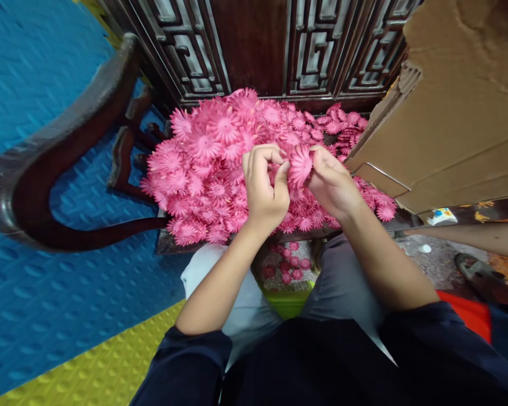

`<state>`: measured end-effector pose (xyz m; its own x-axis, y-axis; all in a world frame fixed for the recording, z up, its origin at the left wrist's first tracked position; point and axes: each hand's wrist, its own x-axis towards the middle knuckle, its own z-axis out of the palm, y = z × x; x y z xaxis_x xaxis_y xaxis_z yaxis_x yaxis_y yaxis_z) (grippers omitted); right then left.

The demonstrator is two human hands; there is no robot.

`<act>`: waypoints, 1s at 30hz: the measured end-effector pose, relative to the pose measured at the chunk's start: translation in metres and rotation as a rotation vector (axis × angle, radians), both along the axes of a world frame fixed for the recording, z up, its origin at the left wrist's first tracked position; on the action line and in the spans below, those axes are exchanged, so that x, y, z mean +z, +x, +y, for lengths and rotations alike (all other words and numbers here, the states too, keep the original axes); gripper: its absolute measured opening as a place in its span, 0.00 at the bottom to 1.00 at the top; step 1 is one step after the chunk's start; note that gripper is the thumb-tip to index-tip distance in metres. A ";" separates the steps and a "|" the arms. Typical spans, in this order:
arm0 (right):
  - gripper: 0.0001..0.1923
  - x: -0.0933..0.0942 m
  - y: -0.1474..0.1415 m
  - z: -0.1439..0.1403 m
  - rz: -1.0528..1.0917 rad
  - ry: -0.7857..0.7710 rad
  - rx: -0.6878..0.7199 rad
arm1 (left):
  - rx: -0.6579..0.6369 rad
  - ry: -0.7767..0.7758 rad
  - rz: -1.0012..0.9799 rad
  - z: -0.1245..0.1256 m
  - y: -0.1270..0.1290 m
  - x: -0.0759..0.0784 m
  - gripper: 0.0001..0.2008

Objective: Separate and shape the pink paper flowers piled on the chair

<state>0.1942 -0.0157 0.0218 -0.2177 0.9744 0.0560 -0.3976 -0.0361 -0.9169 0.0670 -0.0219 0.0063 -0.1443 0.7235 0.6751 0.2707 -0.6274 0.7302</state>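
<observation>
Between my two hands is a pink artificial flower [300,165], held up over a heap of the same blossoms. My left hand [266,179] has its thumb and fingers curled closed at the flower's left edge. On the other side, my right hand [333,181] pinches the petals at the right edge between thumb and forefinger. Below and behind them, the pile of pink flowers [205,148] covers a dark wooden bench seat [182,246]. Smaller, flatter blossoms [342,127] lie at the back right of the pile.
A curved wooden armrest [29,163] bounds the left, and a carved backrest [249,48] stands behind. On the right is a large cardboard box [465,113]. Several loose flowers [294,262] lie on the floor between my knees. Another person's limb [482,235] reaches in at right.
</observation>
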 end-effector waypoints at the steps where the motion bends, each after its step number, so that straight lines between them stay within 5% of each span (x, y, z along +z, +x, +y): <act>1: 0.13 0.000 0.000 0.000 -0.012 -0.016 0.029 | -0.057 -0.038 -0.014 0.001 0.001 -0.001 0.10; 15: 0.15 -0.005 0.001 0.005 -0.020 -0.260 0.109 | -0.533 -0.629 -0.536 0.013 0.003 -0.006 0.19; 30: 0.07 -0.013 -0.001 0.007 0.067 -0.346 0.056 | -0.434 -0.840 -0.842 0.010 0.011 -0.002 0.07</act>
<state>0.1930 -0.0088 0.0091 -0.2783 0.9247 -0.2598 -0.4447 -0.3638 -0.8185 0.0776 -0.0119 0.0038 0.0514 0.9787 -0.1990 -0.5810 0.1914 0.7911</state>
